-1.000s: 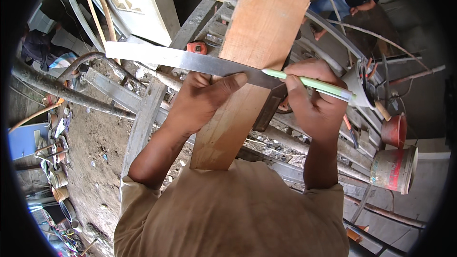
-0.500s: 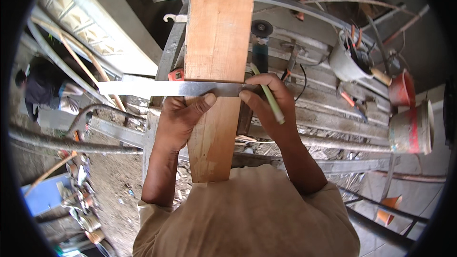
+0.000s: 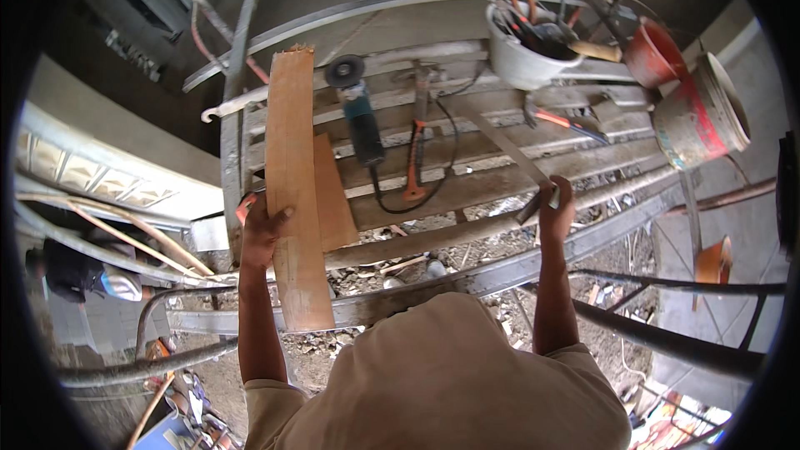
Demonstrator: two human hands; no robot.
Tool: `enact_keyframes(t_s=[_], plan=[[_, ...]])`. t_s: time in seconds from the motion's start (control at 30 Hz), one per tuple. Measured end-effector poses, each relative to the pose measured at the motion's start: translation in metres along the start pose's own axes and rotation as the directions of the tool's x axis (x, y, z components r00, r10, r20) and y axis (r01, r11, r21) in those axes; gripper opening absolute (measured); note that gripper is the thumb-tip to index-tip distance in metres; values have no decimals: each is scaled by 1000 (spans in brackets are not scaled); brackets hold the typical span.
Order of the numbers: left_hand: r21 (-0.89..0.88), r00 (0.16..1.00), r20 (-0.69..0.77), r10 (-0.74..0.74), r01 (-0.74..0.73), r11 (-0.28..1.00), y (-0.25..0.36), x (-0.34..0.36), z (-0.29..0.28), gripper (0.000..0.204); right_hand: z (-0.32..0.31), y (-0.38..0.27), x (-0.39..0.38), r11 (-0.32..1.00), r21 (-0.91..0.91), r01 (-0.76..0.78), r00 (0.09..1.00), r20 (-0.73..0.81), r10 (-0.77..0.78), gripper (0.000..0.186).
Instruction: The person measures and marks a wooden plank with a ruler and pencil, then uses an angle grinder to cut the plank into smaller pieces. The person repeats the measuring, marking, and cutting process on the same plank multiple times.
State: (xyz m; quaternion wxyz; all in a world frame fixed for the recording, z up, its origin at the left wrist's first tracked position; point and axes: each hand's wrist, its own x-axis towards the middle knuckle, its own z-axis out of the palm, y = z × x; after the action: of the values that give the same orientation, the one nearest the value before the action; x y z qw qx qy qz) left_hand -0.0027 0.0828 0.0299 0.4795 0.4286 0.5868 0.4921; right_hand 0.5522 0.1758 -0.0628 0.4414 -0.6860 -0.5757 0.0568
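A long wooden board (image 3: 293, 142) stretches away from me on the left side of the slatted bench. My left hand (image 3: 263, 233) is closed on its left edge, thumb on the upper face. Beside those fingers shows a red tape measure (image 3: 245, 207), partly hidden; whether the hand holds it I cannot tell. My right hand (image 3: 557, 210), well off to the right, is closed around a metal try square (image 3: 507, 148), its blade pointing away and leftward over the slats. A shorter wooden piece (image 3: 335, 208) lies partly under the board.
An angle grinder (image 3: 360, 117) and a hammer (image 3: 416, 150) lie on the slatted bench (image 3: 492, 187), with a black cord around them. An orange-handled tool (image 3: 552, 118) rests farther right. A white tool bucket (image 3: 523, 57), a red bucket (image 3: 658, 52) and a stained bucket (image 3: 700, 112) stand beyond.
The try square has come off the board and moved right in my right hand. My hands have spread apart, and the view has shifted. The green pencil no longer shows.
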Motion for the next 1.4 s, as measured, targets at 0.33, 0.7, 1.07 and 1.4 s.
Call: enact_keyframes(t_s=[0.33, 0.7, 1.07, 1.4], plan=[[289, 982, -178, 62, -7, 957, -41, 1, -2, 45, -139, -181, 20, 691, 637, 342, 881, 38, -472, 26], [907, 775, -222, 592, -58, 416, -92, -19, 25, 34, -195, -331, 53, 218, 842, 493, 288, 78, -955, 33], [622, 587, -671, 454, 110, 775, -71, -110, 17, 41, -145, -356, 99, 129, 934, 333, 56, 117, -992, 51], [488, 549, -780, 299, 236, 840, -58, -143, 14, 40, -72, -372, 96, 130, 973, 188, -62, 144, -988, 70]])
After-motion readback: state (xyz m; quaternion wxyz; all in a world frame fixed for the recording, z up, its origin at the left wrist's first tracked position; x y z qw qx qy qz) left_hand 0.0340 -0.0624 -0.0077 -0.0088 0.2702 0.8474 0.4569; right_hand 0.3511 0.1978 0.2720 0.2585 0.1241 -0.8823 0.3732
